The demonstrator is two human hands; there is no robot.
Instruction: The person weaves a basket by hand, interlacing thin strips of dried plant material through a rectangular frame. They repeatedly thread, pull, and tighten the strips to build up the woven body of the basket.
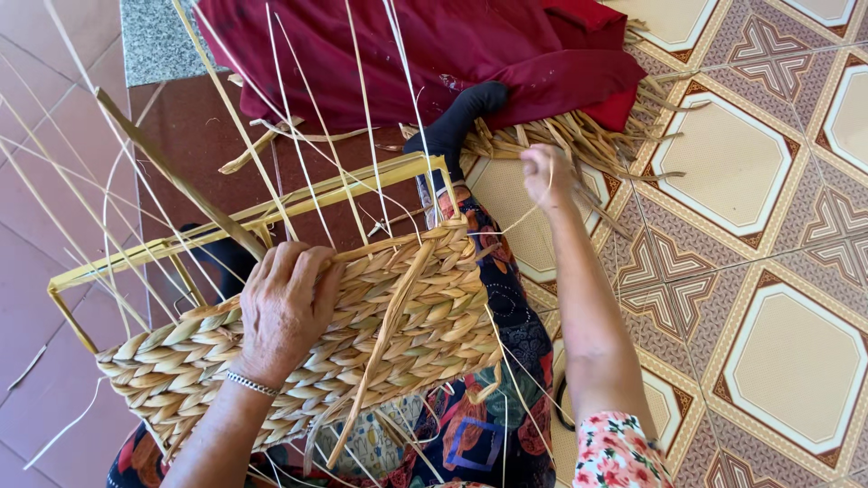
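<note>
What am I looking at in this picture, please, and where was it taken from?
The single picture comes from a camera on a person's head, looking down at their own bare hands. The left hand presses on a half-woven basket of braided straw, built on a yellow frame resting across the lap. The right hand pinches a thin pale strand leading back to the basket. A bundle of straw lies on the patterned tiled floor, partly under a dark red cloth.

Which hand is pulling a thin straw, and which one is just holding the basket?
The right hand pinches a thin strand out over the tiled floor. The left hand lies flat on the woven basket.
</note>
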